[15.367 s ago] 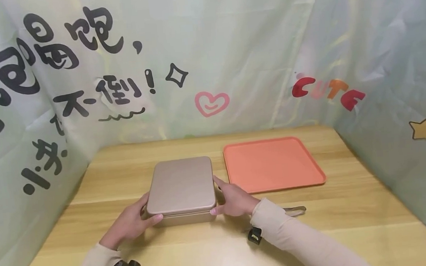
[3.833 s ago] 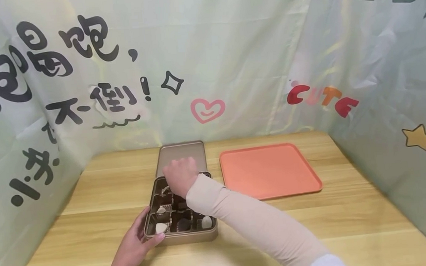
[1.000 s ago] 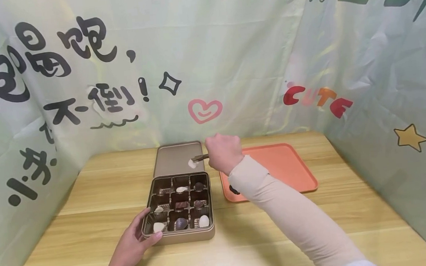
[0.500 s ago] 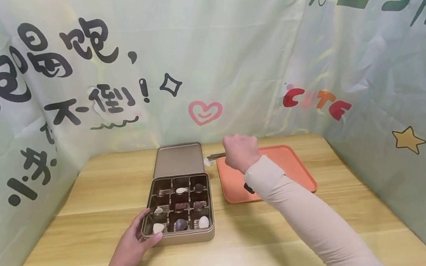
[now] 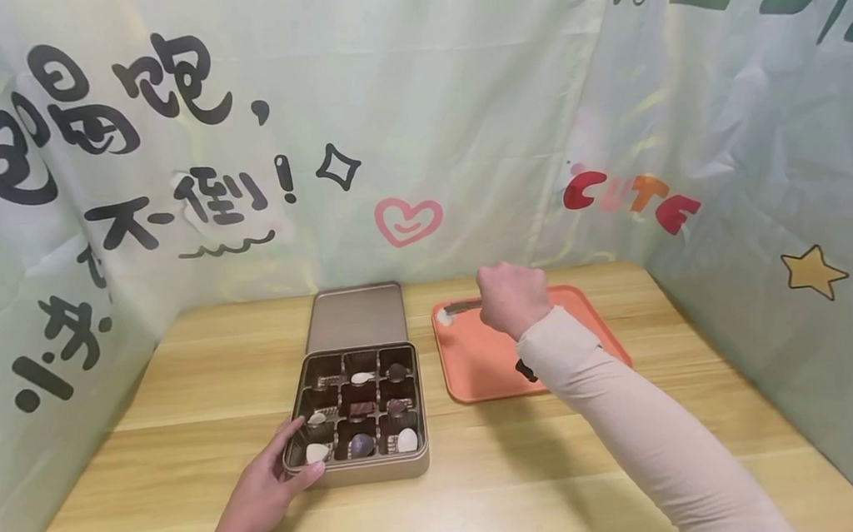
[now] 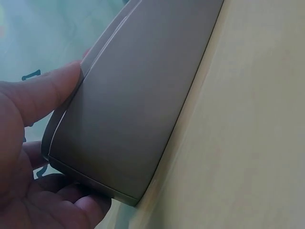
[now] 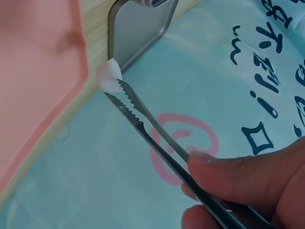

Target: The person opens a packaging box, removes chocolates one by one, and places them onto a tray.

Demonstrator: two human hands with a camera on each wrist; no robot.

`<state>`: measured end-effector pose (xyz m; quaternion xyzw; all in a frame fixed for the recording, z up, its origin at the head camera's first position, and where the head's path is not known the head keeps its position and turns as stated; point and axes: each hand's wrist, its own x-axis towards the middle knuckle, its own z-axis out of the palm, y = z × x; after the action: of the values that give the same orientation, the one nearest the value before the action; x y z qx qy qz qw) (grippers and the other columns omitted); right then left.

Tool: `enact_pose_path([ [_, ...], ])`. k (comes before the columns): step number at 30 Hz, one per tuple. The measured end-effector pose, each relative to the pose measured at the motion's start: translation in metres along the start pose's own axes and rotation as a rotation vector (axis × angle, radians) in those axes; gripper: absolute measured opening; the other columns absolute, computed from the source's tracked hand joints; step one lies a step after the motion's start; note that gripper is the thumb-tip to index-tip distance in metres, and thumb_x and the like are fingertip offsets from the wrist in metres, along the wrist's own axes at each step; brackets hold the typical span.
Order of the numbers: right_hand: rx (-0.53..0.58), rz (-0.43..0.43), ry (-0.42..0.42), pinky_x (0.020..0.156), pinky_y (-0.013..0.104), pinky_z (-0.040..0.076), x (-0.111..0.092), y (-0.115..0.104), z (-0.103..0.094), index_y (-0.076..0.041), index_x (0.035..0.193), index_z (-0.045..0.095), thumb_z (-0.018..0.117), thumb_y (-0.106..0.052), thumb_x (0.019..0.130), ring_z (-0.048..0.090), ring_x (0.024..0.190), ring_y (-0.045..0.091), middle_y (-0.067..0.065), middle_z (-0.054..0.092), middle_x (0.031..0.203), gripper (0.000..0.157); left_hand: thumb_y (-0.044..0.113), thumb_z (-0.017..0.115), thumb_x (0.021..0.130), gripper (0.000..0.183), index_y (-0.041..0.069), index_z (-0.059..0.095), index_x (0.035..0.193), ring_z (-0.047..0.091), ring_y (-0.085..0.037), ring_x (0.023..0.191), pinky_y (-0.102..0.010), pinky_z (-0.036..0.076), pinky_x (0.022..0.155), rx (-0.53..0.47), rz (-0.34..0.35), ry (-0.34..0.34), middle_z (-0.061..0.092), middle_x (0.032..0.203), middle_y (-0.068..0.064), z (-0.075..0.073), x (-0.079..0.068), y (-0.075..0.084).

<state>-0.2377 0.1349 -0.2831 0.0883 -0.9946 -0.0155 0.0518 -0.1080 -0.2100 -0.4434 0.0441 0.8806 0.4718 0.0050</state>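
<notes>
The left hand holds the near left corner of a brown metal tin, its thumb at the front and its fingers along the side. Inside the tin is a dark divided insert with several white and dark chocolates. The right hand grips slim metal tongs with serrated tips. At those tips is a white chocolate, which in the head view hangs above the back left corner of an orange tray. The tongs' handle end is hidden in the hand.
The tin's lid lies flat behind the tin. Everything stands on a wooden table. Printed cloth encloses the table at the back and sides.
The right hand has carried the tongs and the white chocolate rightward, from above the lid to above the tray. The left hand stays on the tin. Earlier, the tin was covered by its lid.
</notes>
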Motion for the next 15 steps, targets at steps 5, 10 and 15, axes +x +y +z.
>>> enact_pose_path([
  [5, -0.002, 0.019, -0.019, 0.044, 0.036, 0.037, -0.001, 0.008, 0.004, -0.013, 0.071, 0.062, 0.061, -0.003, 0.083, 0.044, 0.049, 0.017, 0.0, 0.045, 0.054, 0.016, 0.035, 0.074, 0.086, 0.084, 0.007, 0.03, 0.151, 0.043, -0.052, 0.125, -0.061, 0.032, 0.105, 0.014, 0.029, 0.006, 0.021, 0.155, -0.025, 0.001, 0.0, 0.0],
  [10, 0.009, 0.023, -0.022, 0.044, 0.037, 0.041, -0.002, 0.016, 0.008, -0.012, 0.078, 0.064, 0.063, -0.005, 0.083, 0.053, 0.052, 0.021, 0.003, 0.056, 0.061, 0.009, 0.033, 0.074, 0.085, 0.086, 0.006, 0.027, 0.152, 0.046, -0.051, 0.123, -0.063, 0.034, 0.104, 0.011, 0.024, 0.014, 0.025, 0.153, -0.026, 0.001, 0.0, 0.002],
  [15, 0.016, 0.02, -0.026, 0.043, 0.034, 0.032, -0.004, 0.022, 0.013, -0.012, 0.073, 0.062, 0.062, -0.004, 0.084, 0.041, 0.05, 0.017, 0.001, 0.047, 0.055, 0.013, 0.036, 0.074, 0.085, 0.089, 0.009, 0.025, 0.154, 0.047, -0.051, 0.122, -0.065, 0.034, 0.103, 0.014, -0.003, 0.008, 0.026, 0.153, -0.025, 0.001, -0.001, 0.003],
])
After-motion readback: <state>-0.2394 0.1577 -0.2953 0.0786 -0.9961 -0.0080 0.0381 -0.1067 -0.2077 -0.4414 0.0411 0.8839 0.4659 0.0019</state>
